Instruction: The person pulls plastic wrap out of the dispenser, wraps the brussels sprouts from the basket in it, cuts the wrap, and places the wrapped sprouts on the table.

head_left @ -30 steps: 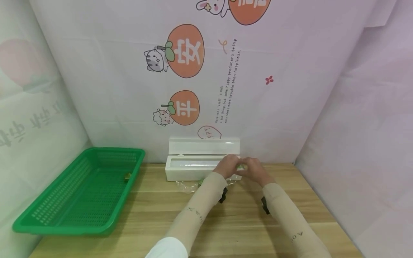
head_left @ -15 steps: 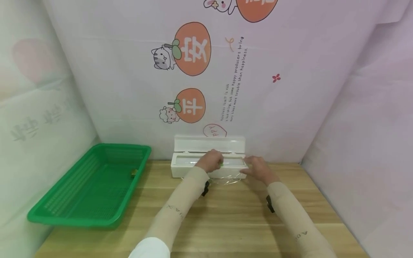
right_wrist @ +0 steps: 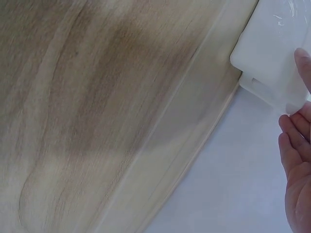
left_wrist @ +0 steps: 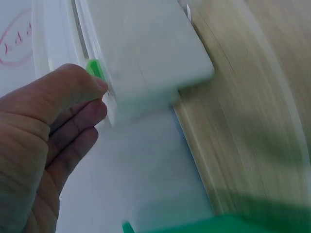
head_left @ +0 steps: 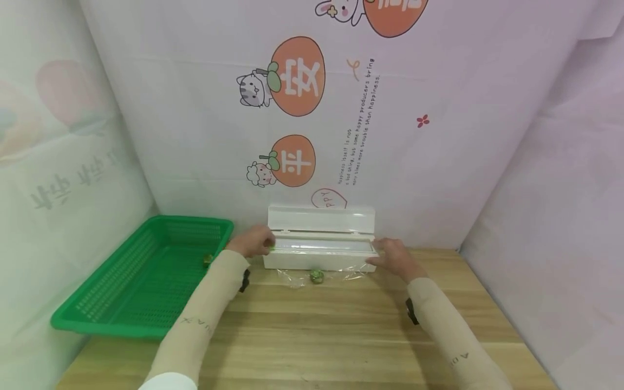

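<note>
A white cling film dispenser box (head_left: 297, 262) stands against the back wall, its lid (head_left: 322, 221) raised. At its left end my left hand (head_left: 251, 241) pinches a small green slide cutter (left_wrist: 95, 68) between thumb and fingers, on the track along the box's top edge. My right hand (head_left: 396, 257) grips the right end, thumb on the front face and fingers at the end. Clear film (head_left: 291, 279) hangs from the front onto the table. On that film, near the middle, is a small round green object (head_left: 317, 277), apparently film-covered.
To the left sits a green plastic basket (head_left: 112, 329) with a small gold-green item (head_left: 207, 260) by its right wall. The wood-grain table (head_left: 312, 336) spreads in front of the box. Printed white cloth (head_left: 390, 179) hangs behind and on both sides.
My left hand has slid the green cutter from the right end to the left end of the box. My right hand stays at the right end. The round green object has come into view.
</note>
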### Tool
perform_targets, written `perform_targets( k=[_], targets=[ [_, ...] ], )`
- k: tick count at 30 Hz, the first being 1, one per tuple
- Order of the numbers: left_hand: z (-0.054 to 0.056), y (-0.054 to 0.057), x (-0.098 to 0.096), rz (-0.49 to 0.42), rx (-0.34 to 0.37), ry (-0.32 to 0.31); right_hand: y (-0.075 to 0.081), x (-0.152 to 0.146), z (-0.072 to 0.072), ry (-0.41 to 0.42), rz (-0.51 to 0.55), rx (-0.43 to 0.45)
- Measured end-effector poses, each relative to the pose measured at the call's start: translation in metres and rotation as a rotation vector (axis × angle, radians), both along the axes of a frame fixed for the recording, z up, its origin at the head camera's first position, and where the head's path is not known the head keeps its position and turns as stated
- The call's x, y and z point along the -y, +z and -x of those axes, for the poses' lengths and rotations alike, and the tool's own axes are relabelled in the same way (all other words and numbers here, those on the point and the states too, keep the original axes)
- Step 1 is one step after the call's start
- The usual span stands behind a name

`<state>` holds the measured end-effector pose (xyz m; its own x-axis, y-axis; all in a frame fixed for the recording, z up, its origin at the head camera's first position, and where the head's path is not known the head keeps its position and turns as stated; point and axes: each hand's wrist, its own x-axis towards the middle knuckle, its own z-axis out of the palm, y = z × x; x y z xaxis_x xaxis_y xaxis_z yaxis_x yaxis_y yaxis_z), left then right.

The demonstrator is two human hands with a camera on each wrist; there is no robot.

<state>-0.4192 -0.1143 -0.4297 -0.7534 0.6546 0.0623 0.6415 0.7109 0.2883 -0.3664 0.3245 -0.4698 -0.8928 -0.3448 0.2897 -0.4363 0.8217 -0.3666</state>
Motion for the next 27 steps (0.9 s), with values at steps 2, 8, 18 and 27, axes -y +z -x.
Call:
perform_targets(
  k=[2,8,18,27],
  targets=[
    [-0.002,0.001,0.011,0.001,0.002,0.016,-0.001,0.001,0.000,-0.007,-0.009,0.006],
    [-0.013,0.006,0.014,0.019,-0.036,0.035,0.001,0.003,-0.001,0.022,-0.022,0.001],
    [-0.048,0.019,-0.025,0.092,-0.220,-0.028,0.022,0.005,-0.001,0.075,-0.164,-0.057],
    [-0.074,-0.013,-0.065,-0.009,-0.166,-0.042,0.047,0.064,-0.030,0.248,-0.215,-0.093]
  ],
)
